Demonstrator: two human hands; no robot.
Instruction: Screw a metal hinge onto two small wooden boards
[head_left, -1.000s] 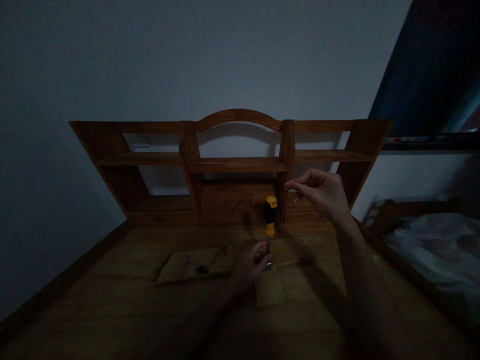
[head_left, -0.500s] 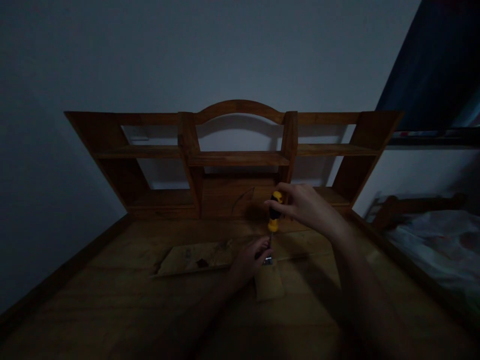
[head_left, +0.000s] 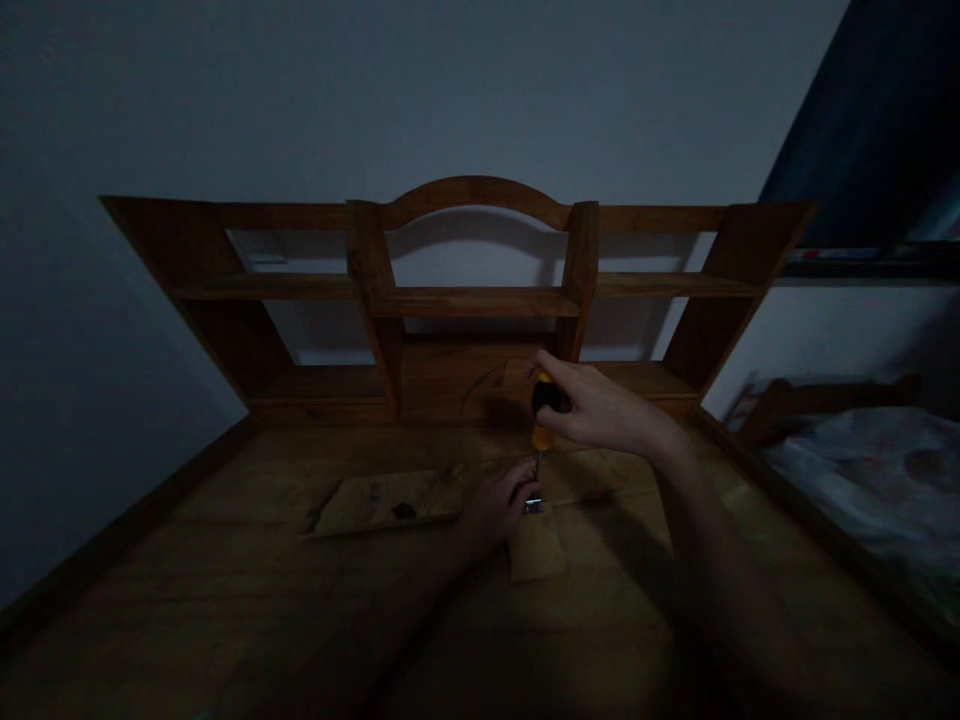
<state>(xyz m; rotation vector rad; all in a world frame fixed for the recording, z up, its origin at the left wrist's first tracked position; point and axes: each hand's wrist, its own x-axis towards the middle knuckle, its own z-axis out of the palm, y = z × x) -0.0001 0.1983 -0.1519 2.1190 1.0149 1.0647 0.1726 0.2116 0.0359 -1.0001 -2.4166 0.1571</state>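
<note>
Head view: hands hold a screwdriver by its rounded handle and metal shaft.

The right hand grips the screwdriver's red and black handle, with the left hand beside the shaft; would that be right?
Not quite: in the head view the handle is yellow and black, not red. The right hand does grip the screwdriver there, with the left hand beside the shaft.
</note>
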